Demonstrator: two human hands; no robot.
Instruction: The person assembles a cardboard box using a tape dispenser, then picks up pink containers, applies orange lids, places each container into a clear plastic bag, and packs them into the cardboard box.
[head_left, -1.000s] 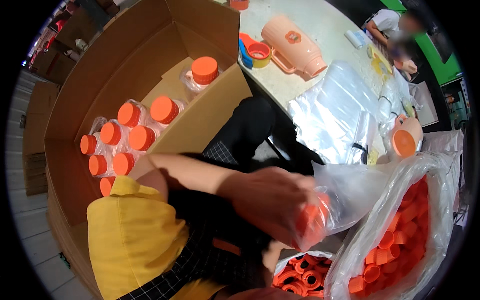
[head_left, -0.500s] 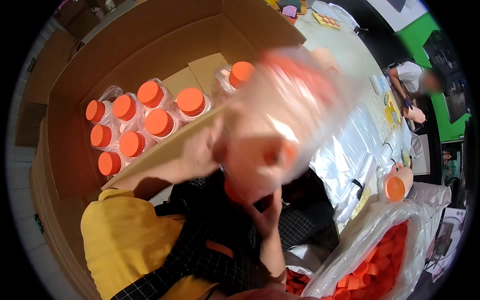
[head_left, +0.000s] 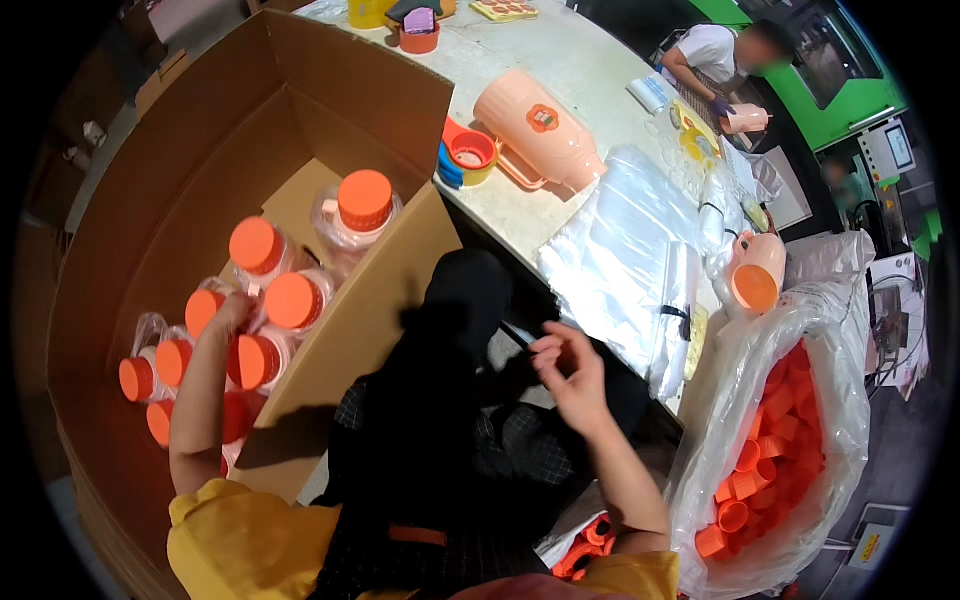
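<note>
My left hand (head_left: 236,310) reaches down into the large cardboard box (head_left: 345,110), its fingers curled between jugs; what they grip is hidden. Several peach jugs wrapped in clear plastic stand there with orange screw lids upward. Just beyond that hand is one wrapped jug (head_left: 257,246); another wrapped jug (head_left: 365,200) stands farther along the box wall. My right hand (head_left: 575,378) hovers over my dark apron, beside the table edge, holding nothing, its fingers apart. Nearest to it on the table lie flat clear plastic bags (head_left: 625,235).
An unwrapped peach jug (head_left: 535,130) lies on the table (head_left: 555,50) beside colored round parts (head_left: 470,155). Another peach jug (head_left: 757,275) is near a plastic sack (head_left: 850,390) of orange cups (head_left: 760,480). Across the table, a person (head_left: 710,58) holds a peach jug (head_left: 745,118).
The wrapped jug that was blurred between my hands has left them; one more lid shows in the box. My left hand moved into the box, and my right hand came away empty. The view shifted.
</note>
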